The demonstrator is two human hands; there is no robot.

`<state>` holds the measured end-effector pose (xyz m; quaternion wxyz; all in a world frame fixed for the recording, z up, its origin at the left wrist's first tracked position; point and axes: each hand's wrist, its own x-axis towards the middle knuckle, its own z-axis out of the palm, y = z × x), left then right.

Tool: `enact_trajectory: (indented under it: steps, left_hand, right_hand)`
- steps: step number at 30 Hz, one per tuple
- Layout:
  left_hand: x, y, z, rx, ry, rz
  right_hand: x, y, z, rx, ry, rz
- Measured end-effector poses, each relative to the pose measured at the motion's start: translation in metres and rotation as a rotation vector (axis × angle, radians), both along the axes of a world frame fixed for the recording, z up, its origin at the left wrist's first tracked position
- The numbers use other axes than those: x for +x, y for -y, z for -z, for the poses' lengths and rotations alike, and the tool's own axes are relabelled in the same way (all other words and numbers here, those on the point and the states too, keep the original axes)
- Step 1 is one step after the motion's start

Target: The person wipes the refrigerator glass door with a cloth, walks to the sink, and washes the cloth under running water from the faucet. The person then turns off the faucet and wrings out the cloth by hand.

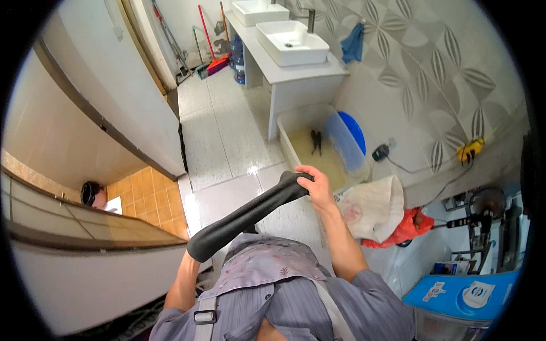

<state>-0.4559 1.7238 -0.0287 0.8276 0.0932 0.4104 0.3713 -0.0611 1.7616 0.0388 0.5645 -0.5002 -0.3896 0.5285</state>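
Observation:
A long black rubber glove (pixel 244 213) stretches slantwise in front of my body. Its wide cuff surrounds my left forearm (pixel 182 278), so my left hand is hidden inside it and its fingers do not show. My right hand (pixel 317 186) grips the glove's far end, thumb and fingers closed over the black material. Beyond that hand, a translucent plastic tub (pixel 290 145) stands on the floor with cloudy yellowish liquid and dark narrow objects in it. A patterned grey apron (pixel 273 258) covers my front.
A white counter (pixel 307 74) with washbasins (pixel 293 42) stands ahead. Right of me lie a whitish sack (pixel 375 207), a red bag (pixel 406 230) and a blue-lidded box (pixel 460 295). Brooms (pixel 207 40) lean at the back. A doorway with orange floor tiles (pixel 139 196) opens left.

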Motion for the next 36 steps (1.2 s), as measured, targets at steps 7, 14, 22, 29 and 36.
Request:
enact_trajectory:
  steps: [7, 14, 22, 29, 36]
  left_hand:
    - [-0.025, -0.161, -0.032, 0.080, 0.104, 0.003]
    - [-0.016, -0.329, -0.030, 0.191, 0.214, -0.046]
    - [0.044, -0.546, -0.084, 0.298, 0.164, -0.134]
    - [0.108, -0.695, -0.102, 0.347, 0.233, 0.076]
    - [0.172, -0.832, -0.100, 0.234, 0.354, 0.181]
  right_hand:
    - [-0.016, -0.121, -0.057, 0.039, 0.050, 0.075]
    - [-0.026, -0.271, -0.048, 0.034, 0.219, 0.059]
    - [-0.059, -0.484, -0.046, 0.231, 0.500, -0.076]
    - [-0.093, -0.628, -0.102, 0.548, 0.623, -0.333]
    - [-0.069, -0.717, -0.092, 0.608, 0.752, -0.147]
